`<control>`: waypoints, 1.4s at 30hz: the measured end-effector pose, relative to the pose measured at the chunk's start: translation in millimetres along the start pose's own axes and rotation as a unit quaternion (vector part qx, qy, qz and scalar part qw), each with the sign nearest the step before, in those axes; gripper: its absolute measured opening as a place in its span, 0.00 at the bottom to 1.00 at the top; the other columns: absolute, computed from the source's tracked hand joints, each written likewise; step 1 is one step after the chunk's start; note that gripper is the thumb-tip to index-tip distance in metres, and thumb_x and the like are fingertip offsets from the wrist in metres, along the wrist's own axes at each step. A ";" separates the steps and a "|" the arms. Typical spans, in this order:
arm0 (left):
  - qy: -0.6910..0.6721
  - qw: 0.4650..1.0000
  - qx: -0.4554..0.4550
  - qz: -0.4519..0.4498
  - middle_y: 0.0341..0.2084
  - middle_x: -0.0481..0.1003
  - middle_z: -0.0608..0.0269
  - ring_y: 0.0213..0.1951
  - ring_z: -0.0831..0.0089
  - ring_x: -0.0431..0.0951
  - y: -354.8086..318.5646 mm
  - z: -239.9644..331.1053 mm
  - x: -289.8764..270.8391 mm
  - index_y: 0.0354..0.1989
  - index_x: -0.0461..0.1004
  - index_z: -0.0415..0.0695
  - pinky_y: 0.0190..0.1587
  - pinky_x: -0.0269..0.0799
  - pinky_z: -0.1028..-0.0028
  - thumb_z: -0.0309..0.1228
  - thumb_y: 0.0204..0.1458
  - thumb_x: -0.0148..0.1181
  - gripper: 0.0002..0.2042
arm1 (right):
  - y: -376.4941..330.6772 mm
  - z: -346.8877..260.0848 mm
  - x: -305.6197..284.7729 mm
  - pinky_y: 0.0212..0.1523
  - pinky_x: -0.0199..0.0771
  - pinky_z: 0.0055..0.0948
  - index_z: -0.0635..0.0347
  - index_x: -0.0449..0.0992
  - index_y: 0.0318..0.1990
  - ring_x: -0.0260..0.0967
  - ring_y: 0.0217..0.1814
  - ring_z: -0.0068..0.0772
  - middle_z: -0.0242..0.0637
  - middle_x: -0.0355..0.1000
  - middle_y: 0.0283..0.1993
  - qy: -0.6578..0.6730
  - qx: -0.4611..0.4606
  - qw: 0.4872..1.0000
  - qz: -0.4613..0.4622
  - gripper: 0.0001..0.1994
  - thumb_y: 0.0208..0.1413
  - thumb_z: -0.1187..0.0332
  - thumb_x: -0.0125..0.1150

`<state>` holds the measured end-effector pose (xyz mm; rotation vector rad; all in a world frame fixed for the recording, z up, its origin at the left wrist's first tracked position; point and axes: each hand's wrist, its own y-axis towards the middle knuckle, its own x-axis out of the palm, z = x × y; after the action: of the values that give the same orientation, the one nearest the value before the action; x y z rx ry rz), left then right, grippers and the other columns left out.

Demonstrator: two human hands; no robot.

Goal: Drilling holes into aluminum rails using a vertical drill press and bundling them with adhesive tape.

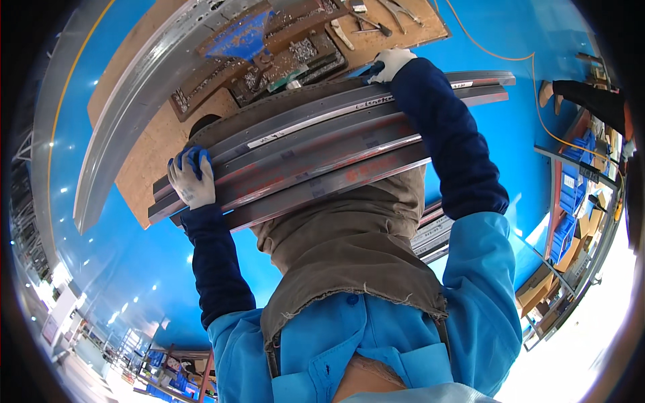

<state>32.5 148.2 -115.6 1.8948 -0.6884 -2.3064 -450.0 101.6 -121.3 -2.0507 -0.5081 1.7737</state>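
Note:
Several long grey metal profiles point(316, 151) lie side by side across the front of my brown apron point(342, 235). They are slightly curved and carry pale labels and reddish marks. My left hand point(193, 180), in a white and blue glove, is closed over the profiles near their left end. Farther right, my right hand point(393, 65), gloved the same way, grips the far edge of the bundle. The fingertips of both hands are partly hidden.
Beyond the profiles is a brown workbench point(144, 151) with a metal fixture point(322, 60) strewn with shavings, a blue funnel-shaped part point(238, 37) and pliers point(401, 13). A long curved metal rail point(124, 127) extends past its left side. Shelving with blue bins point(571, 191) and another person's legs point(584, 97) appear at right.

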 end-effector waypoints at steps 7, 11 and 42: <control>-0.023 0.998 -0.019 -0.050 0.43 0.76 0.56 0.46 0.54 0.73 -5.2 -18.9 6.3 0.40 0.77 0.45 0.58 0.62 0.58 0.38 0.50 0.58 0.13 | -8.0 5.7 13.8 0.45 0.74 0.38 0.51 0.77 0.42 0.74 0.45 0.48 0.39 0.76 0.47 -0.069 0.045 0.989 0.119 0.16 0.48 0.55 0.62; 0.025 0.999 0.006 -0.038 0.47 0.75 0.57 0.50 0.56 0.71 -5.1 -18.1 0.0 0.43 0.77 0.46 0.60 0.58 0.56 0.37 0.50 0.58 0.14 | -34.0 49.3 33.4 0.54 0.69 0.37 0.44 0.77 0.49 0.72 0.50 0.43 0.32 0.74 0.51 -0.039 0.080 0.972 0.218 0.17 0.53 0.54 0.58; -0.121 0.963 0.200 -0.132 0.37 0.76 0.53 0.39 0.55 0.74 29.7 159.9 48.4 0.45 0.75 0.44 0.53 0.66 0.61 0.51 0.43 0.62 0.26 | -85.5 59.6 1.0 0.34 0.74 0.43 0.49 0.81 0.32 0.73 0.30 0.48 0.37 0.79 0.34 0.057 0.160 0.978 0.124 0.19 0.53 0.46 0.52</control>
<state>-136.8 151.5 -126.7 1.9805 -1.0588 -2.7752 -510.9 178.7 -86.7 -2.0336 0.0708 1.7246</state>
